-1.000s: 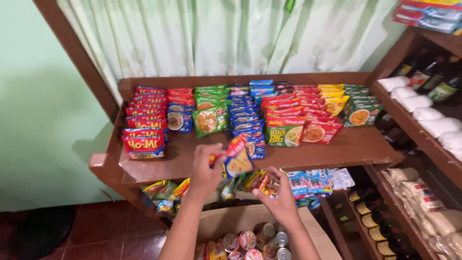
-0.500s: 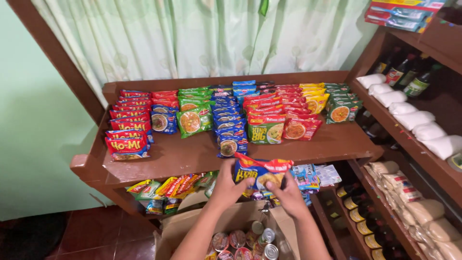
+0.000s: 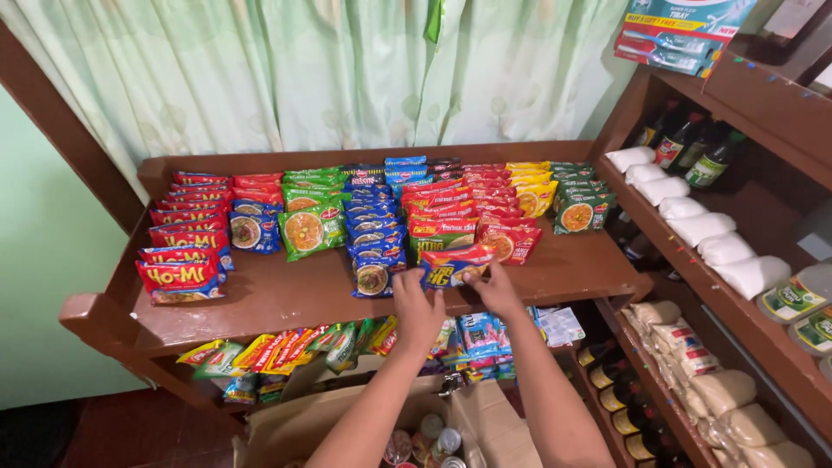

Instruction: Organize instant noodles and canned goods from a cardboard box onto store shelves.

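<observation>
2 hands, left [image 3: 416, 305] and right [image 3: 496, 289], pinch 1 blue noodle packet [image 3: 454, 265] flat on the shelf [image 3: 286, 295], aligning it under the row [image 3: 440, 217] at 12 o'clock.

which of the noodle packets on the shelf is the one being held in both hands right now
The blue and red noodle packet at the front of the shelf, pinched between the left hand and right hand; the rest lie untouched in rows.

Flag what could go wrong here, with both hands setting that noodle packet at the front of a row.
The noodle packet, held by the left hand and right hand, may land askew and overlap the blue packet row beside it. A forearm could also brush the packets on the lower shelf into the open cardboard box.
</observation>
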